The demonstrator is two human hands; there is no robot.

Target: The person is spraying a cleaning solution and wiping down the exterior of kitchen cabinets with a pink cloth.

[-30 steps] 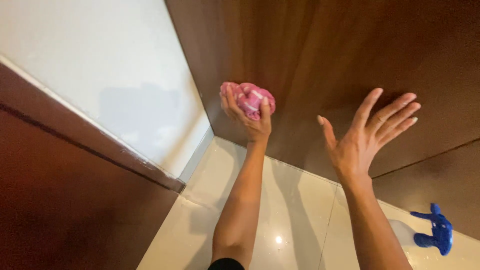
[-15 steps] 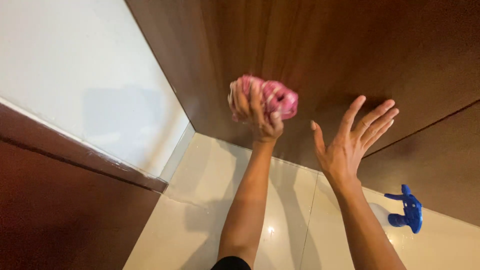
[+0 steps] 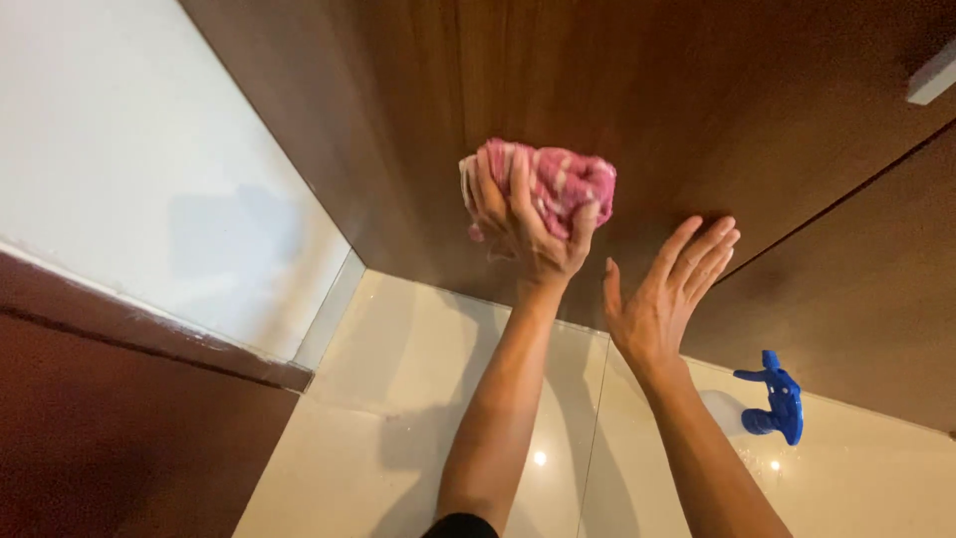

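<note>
My left hand (image 3: 523, 231) grips a bunched pink and white striped cloth (image 3: 563, 179) and presses it against a dark brown wooden panel (image 3: 617, 90). My right hand (image 3: 665, 294) is empty, fingers straight and together, its palm close to or on the same panel just right of and below the cloth. Both forearms reach up from the bottom of the view.
A spray bottle with a blue trigger head (image 3: 777, 403) stands on the glossy cream tiled floor (image 3: 398, 418) at the right, by the panel's foot. A white wall (image 3: 129, 169) fills the left, with a dark brown ledge (image 3: 119, 329) below it.
My left hand has slid the cloth to the right across the wooden panel. My right hand's fingers have drawn together and the hand sits lower, nearer the panel.
</note>
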